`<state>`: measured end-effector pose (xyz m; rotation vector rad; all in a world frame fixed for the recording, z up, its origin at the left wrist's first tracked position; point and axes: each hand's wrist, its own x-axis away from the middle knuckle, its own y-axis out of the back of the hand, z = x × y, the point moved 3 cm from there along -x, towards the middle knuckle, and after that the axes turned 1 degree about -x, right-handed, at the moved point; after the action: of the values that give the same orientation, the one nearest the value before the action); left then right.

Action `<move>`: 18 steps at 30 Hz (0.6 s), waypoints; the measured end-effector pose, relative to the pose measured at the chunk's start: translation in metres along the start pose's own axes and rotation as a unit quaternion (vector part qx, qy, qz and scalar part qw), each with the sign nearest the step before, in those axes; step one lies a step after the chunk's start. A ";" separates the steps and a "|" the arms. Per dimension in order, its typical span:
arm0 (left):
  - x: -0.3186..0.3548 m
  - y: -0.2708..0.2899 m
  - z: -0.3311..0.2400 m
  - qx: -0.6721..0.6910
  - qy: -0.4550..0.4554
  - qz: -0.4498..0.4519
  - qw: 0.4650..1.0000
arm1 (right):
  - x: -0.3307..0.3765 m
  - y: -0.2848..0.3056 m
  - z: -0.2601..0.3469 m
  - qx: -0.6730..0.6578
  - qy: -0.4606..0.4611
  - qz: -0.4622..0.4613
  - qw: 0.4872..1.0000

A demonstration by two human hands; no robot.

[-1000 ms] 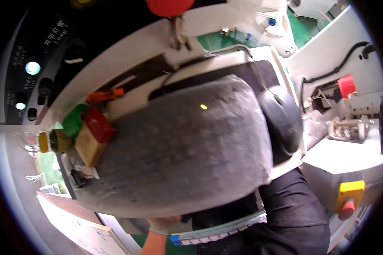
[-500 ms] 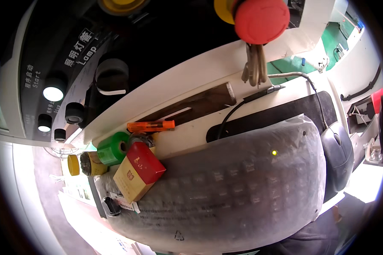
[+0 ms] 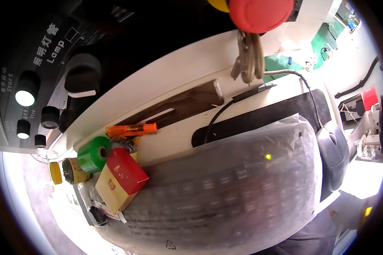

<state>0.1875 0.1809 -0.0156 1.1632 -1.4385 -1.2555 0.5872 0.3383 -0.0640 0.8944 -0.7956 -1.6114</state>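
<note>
Neither of my hands shows in the head view. In the middle lies a keyboard [image 3: 225, 199] inside a cloudy plastic bag. A red and cream carton [image 3: 121, 180] rests on its left end, with a small black object [image 3: 97, 216] beside it. Just beyond the carton are a green roll [image 3: 91, 155] and an orange plastic tool [image 3: 132, 129], whose exact kind I cannot make out. A black computer mouse [image 3: 334, 153] sits against the keyboard's right end. Dark cloth [image 3: 306, 238] shows at the lower right.
A black control panel with a rotary knob [image 3: 83, 74] and lit push buttons [image 3: 26, 91] stands at the left. A red mushroom button [image 3: 261, 15] juts out above a bundled cable [image 3: 247, 59]. A black mat [image 3: 264, 114] lies behind the keyboard. Small yellow-topped container [image 3: 55, 173] at far left.
The whole view has shifted, so the keyboard, carton and panel appear farther left. The red button sits higher in the picture. No thing has visibly moved against the others.
</note>
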 end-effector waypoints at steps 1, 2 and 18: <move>-0.001 0.001 0.000 -0.001 0.000 -0.001 1.000 | 0.000 0.001 0.000 0.000 0.000 -0.001 1.000; -0.001 0.001 0.000 0.000 0.000 0.000 1.000 | 0.001 0.001 0.000 0.000 -0.001 -0.001 1.000; -0.012 0.007 0.001 -0.010 -0.004 0.005 1.000 | -0.006 0.004 0.003 -0.012 -0.011 -0.018 1.000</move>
<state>0.1877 0.1929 -0.0094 1.1375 -1.4332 -1.2672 0.5877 0.3437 -0.0585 0.8790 -0.7774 -1.6628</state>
